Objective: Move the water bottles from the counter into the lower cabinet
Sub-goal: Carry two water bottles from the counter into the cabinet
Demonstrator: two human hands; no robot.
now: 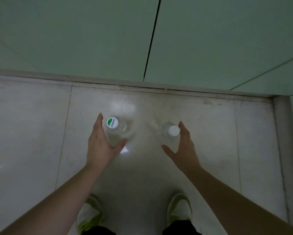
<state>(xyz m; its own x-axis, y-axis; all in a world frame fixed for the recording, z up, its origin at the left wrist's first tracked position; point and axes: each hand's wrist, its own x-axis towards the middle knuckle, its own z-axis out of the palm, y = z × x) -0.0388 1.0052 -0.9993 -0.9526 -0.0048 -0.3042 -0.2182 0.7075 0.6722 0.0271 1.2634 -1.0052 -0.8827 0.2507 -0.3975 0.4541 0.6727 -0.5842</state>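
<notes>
Seen from above, two clear water bottles stand on a pale grey surface. The left bottle [116,131] has a white cap with a green mark. The right bottle [170,133] has a plain white cap. My left hand [100,146] cups the left bottle from its left side, fingers straight and thumb spread beneath it. My right hand [184,148] is beside the right bottle, fingers along its right side and thumb apart at the lower left. Neither hand is closed around a bottle. Green cabinet doors [74,36] fill the top of the view, shut.
A dark seam [150,44] runs between the two green doors. A grey raised ledge [159,88] runs along their base and turns down the right side [281,141]. My two light shoes [90,212] show at the bottom, close below the bottles.
</notes>
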